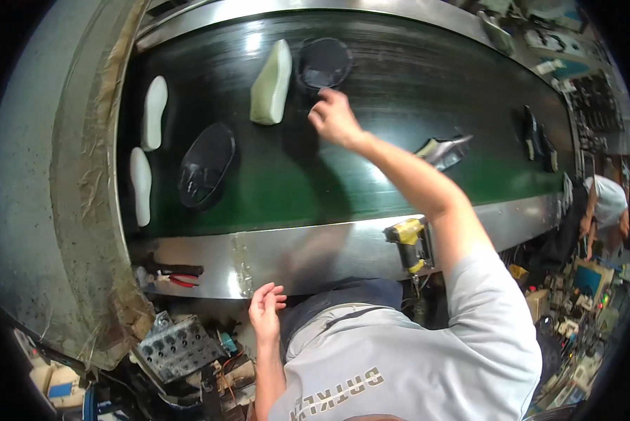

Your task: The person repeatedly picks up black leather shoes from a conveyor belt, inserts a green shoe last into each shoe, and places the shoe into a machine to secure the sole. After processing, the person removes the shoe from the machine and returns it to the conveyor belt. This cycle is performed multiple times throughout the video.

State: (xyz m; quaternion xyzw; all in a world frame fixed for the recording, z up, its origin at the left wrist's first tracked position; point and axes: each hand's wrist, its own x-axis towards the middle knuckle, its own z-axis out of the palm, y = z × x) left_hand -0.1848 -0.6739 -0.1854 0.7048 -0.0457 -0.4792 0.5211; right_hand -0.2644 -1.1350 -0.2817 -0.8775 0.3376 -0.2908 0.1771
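My right hand (336,118) reaches over the green conveyor belt (371,91). Its bent fingers have gaps between them and hold nothing that I can see. The fingertips are at the near edge of a dark, rounded shoe-like piece (325,62); whether they touch it I cannot tell. Left of that hand stands a pale greenish shoe last (273,85). Low in front of my body, my left hand (266,307) hangs by the metal edge (308,263), fingers loosely apart and nothing in them. A second dark, oval shoe-like piece (208,167) lies on the belt's left part.
Two white soles (155,112) lie at the belt's left end. A dark shoe (445,151) is beyond my right forearm, with a dark pair (536,137) farther right. The metal edge carries a yellow-black air tool (409,245) and red-handled pliers (178,278). Another person (606,207) is at far right.
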